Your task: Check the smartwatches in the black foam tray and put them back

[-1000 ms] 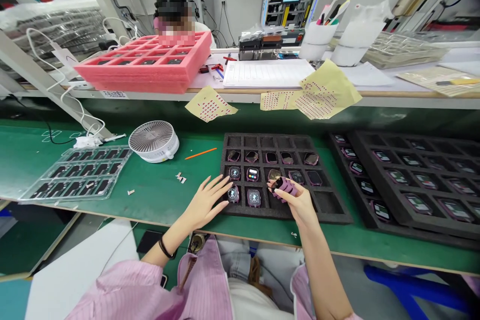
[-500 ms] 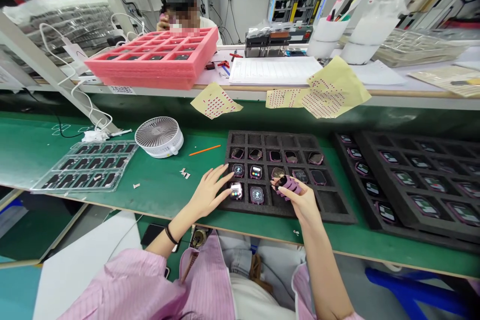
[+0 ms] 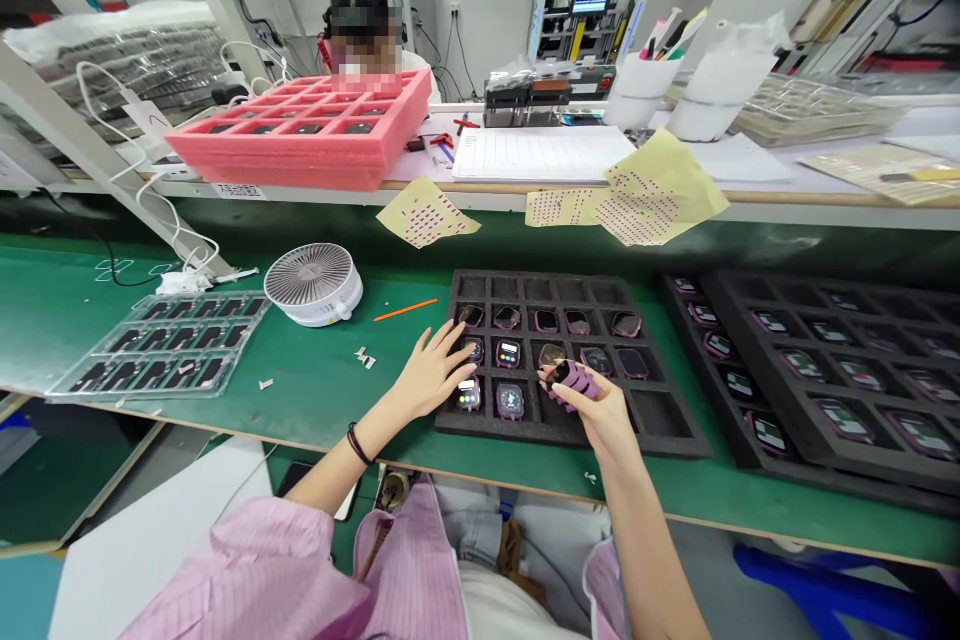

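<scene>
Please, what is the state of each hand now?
Left hand: open, over the black compartmented foam tray.
Right hand: closed, holding small stacked purple-and-black pieces.

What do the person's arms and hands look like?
The left hand and right hand are both gloveless. A thin dark band circles the left wrist; none shows on the right. The left arm wears a loose pink sleeve with fine stripes.
</scene>
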{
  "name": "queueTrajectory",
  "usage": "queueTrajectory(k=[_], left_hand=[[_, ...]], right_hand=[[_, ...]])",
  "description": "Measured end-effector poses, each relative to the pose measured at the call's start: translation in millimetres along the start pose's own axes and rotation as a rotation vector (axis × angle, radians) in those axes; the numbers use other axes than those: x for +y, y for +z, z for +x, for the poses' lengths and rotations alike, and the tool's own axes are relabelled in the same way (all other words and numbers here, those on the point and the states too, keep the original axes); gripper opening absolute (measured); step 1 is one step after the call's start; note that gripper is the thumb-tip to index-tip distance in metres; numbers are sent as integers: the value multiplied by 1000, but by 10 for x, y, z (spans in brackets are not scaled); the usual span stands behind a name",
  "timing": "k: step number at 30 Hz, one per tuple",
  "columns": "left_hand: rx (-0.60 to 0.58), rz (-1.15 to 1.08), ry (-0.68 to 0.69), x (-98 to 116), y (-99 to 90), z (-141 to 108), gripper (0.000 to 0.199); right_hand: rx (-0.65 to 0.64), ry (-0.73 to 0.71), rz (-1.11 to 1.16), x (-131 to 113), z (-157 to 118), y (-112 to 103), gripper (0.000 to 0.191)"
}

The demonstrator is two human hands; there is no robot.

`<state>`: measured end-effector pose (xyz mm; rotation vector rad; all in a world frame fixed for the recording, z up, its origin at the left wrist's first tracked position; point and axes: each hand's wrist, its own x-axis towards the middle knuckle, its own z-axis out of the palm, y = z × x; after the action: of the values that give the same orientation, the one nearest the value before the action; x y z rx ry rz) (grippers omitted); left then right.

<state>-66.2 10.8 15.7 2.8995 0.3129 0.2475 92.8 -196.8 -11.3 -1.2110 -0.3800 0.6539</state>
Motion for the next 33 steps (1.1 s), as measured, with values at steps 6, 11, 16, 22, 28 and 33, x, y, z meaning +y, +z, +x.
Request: queueTrajectory(k=[6,11,16,22,28,33], left_hand=[[77,-26,35,157,-104,-199,44],[41,-26,149,401,-44,-219,46],[-11,-2,229,563,78,-179,53],[-7,42,287,584,122,-234,53],[71,-16,241,560,9,-252,45],[89,1,205,533,115,-184,47]], right_hand=[[8,7,6,-6,2,3,38],[15,4,3,7,5,-6,39],[54,9,4,5,4,6,43],[64,13,39,-15,3,36,45],[51,-6,20,-31,-3,39,42],[54,-11,17,-6,1,30,43]])
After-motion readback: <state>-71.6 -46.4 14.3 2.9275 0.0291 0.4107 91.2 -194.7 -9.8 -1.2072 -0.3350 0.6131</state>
